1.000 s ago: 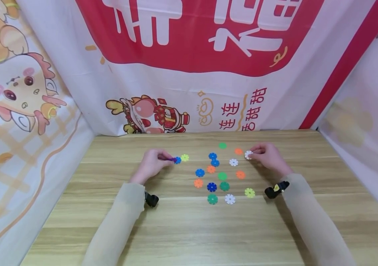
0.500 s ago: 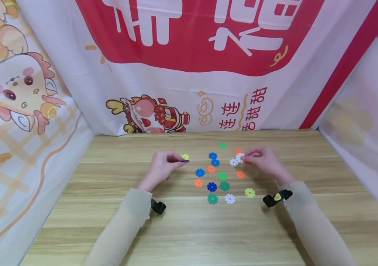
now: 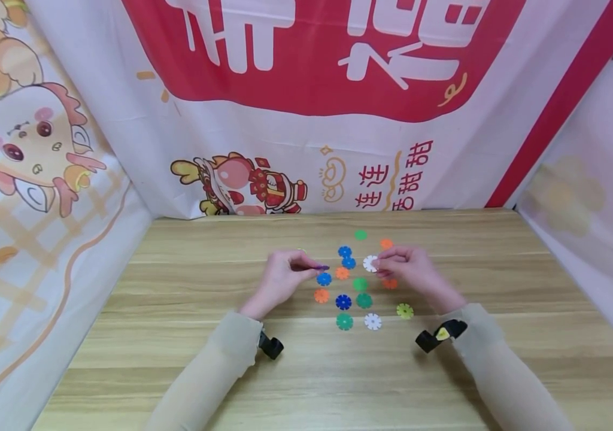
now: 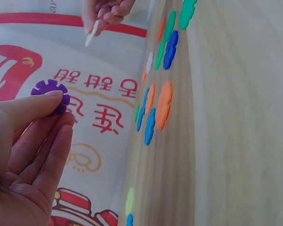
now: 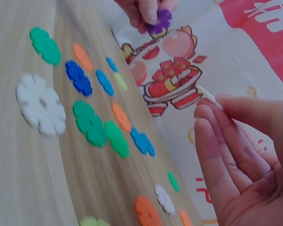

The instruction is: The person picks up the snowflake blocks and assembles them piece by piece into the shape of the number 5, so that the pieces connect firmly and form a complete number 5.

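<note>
Both hands hover over notched plastic snowflake discs scattered on a wooden table. Between thumb and fingers, my left hand point(image 3: 278, 278) pinches a purple snowflake disc point(image 4: 44, 88), seen nearly edge-on in the head view. My right hand point(image 3: 416, 275) pinches a white snowflake disc point(image 3: 369, 263) by its edge; in the right wrist view this disc is raised well off the tabletop. The two held discs face each other with a gap between them. Below the left fingertips lies a blue disc point(image 3: 324, 279). An orange disc point(image 3: 390, 284) is partly covered by the right hand.
Several discs lie flat between and in front of the hands, including a dark blue one point(image 3: 343, 302), a green one point(image 3: 345, 322), a white one point(image 3: 373, 322) and a yellow-green one point(image 3: 405, 311). A printed cloth point(image 3: 263, 131) hangs at the table's back edge.
My left hand has moved right with the purple disc, away from the blue and yellow discs at the left. My right hand has brought the white disc left, narrowing the gap.
</note>
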The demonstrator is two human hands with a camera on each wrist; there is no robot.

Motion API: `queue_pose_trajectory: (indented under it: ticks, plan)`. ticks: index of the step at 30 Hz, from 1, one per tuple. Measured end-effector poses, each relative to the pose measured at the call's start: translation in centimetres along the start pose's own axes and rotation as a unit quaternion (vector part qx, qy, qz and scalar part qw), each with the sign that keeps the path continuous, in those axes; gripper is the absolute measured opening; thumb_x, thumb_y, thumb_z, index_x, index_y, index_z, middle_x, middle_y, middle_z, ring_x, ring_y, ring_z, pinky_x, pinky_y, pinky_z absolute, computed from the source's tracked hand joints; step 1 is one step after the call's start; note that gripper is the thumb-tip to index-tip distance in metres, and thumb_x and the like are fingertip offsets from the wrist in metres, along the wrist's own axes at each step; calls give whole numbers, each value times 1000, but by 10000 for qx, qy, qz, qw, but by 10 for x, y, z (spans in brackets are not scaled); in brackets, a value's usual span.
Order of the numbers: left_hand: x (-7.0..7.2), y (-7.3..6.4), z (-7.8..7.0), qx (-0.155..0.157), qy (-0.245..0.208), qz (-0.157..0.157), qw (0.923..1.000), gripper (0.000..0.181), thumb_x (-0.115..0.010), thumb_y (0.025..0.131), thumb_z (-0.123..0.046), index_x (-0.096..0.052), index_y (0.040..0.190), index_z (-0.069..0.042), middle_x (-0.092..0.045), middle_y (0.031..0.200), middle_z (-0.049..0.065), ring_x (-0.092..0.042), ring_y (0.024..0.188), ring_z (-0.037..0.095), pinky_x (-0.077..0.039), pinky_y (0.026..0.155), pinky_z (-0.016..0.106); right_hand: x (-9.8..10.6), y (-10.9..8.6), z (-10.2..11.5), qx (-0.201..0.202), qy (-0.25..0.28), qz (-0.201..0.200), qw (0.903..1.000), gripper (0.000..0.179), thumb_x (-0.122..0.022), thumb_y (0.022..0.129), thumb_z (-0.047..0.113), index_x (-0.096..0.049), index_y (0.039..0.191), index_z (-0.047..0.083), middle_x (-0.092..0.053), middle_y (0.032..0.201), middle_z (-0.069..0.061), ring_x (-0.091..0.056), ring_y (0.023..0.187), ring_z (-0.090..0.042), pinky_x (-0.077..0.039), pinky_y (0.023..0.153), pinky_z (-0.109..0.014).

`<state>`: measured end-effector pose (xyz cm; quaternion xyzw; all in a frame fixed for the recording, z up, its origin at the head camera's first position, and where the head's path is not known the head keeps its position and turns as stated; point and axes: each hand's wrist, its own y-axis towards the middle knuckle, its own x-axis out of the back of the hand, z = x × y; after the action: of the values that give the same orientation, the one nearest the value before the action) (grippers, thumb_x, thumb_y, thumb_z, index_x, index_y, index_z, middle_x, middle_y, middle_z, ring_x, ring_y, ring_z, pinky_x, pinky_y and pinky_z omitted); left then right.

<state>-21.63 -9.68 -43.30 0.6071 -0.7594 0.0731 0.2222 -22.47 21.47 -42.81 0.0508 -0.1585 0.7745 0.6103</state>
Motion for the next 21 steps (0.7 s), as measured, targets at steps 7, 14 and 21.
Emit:
queue_pose_trajectory:
  ticks: [7, 14, 21]
  plan:
    - [-13, -2, -5, -27, -137, 138, 9998, 9, -84, 92, -6, -83, 98, -12, -82, 101, 5, -76, 87, 13, -64, 79, 25, -20, -3, 4, -73, 375, 341, 9987, 29, -74, 104, 25, -69, 119, 0, -82, 96, -1, -79, 92, -18, -66, 88, -30]
    - [-20, -2, -8, -80, -257, 283, 9992, 7, -84, 92, -7, -82, 98, -12, -83, 101, 6, -77, 89, 14, -64, 81, 25, -35, -5, 4, -31, 695, 573, 9959, 26, -73, 105, 21, -68, 118, 0, -81, 95, -1, -78, 88, -16, -66, 84, -29]
    - [-23, -5, -9, -242, -455, 377, 9980, 10, -83, 92, -2, -81, 99, -10, -83, 103, 8, -79, 89, 15, -65, 81, 25, -39, -5, 4, -5, 895, 730, 9933, 22, -72, 104, 20, -68, 116, 2, -81, 94, -1, -77, 86, -15, -66, 85, -29]
